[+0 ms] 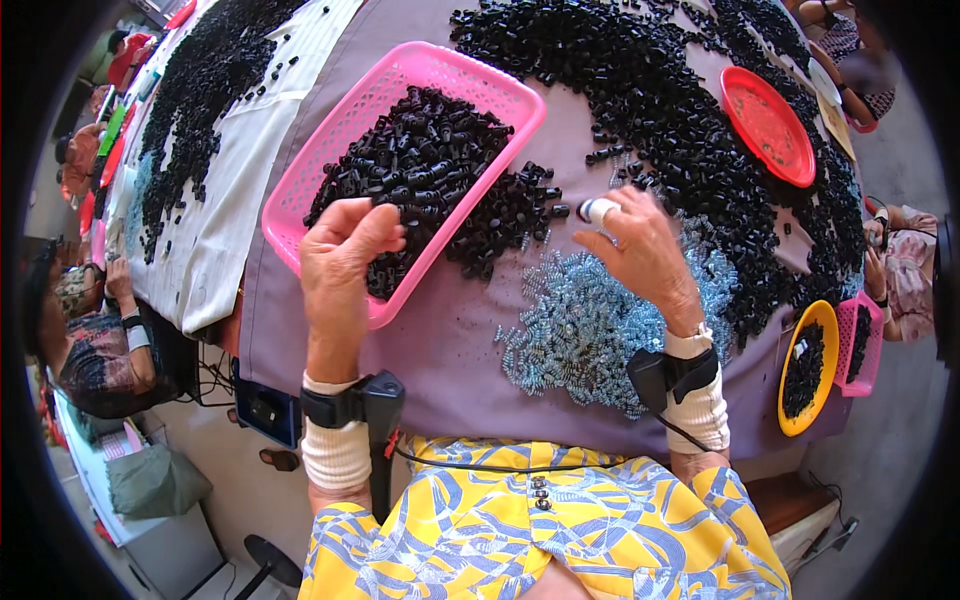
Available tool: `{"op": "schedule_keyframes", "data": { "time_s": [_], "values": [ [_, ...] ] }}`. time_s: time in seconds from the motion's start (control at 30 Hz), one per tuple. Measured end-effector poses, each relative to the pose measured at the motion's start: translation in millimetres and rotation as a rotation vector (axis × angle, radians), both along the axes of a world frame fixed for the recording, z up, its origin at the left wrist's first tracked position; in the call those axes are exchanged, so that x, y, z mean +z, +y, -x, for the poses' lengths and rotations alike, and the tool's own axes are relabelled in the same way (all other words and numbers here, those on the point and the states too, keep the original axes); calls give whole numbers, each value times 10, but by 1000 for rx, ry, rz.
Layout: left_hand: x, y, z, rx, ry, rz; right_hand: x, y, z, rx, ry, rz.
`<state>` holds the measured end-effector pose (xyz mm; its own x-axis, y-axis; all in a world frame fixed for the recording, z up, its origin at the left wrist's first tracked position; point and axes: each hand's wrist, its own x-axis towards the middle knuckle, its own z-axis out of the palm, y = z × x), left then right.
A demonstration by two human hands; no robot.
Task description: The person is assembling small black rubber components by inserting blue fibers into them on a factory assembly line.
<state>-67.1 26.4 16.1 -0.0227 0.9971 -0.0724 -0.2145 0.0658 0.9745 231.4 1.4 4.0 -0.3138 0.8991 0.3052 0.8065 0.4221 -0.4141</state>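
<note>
My left hand (350,245) is above the near left side of a pink basket (285,215) heaped with small black plastic parts (430,165). Its thumb and fingers are pinched together, and whatever they hold cannot be made out. To the right, my right hand (645,245) hovers over the edge of a heap of small pale-blue coil springs (600,325). White tape wraps one of its fingers, with a dark spot at the tip. Thumb and taped finger stand apart. Loose black parts (510,210) lie between the basket and this hand.
A large spread of black parts (690,180) covers the far right of the purple cloth (440,370). A red tray (735,85), a yellow tray (832,345) and a small pink basket (876,350) stand right. Other people sit around the tables at both sides.
</note>
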Motion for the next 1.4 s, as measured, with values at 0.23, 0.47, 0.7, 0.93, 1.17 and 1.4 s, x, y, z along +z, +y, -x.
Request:
{"op": "schedule_keyframes", "data": {
  "time_s": [0.23, 0.47, 0.7, 0.93, 1.17, 1.4],
  "values": [
    [-31, 24, 204, 243, 451, -94, -267, 101, 41, -17, -62, -6],
    [149, -175, 0, 50, 289, -44, -470, 301, 104, -28, -182, -28],
    [121, -291, -531, -300, 146, 42, -163, 108, 127, -74, 519, 280],
    [41, -246, -784, -391, -67, 21, 117, 28, 301, 132, 781, 308],
    [65, -224, -758, -292, -147, -38, 222, 177, 377, 184, 758, 270],
    [-23, -231, -644, -270, -155, 0, -312, 191, 143, 190, 173, 107]
  ]
}}
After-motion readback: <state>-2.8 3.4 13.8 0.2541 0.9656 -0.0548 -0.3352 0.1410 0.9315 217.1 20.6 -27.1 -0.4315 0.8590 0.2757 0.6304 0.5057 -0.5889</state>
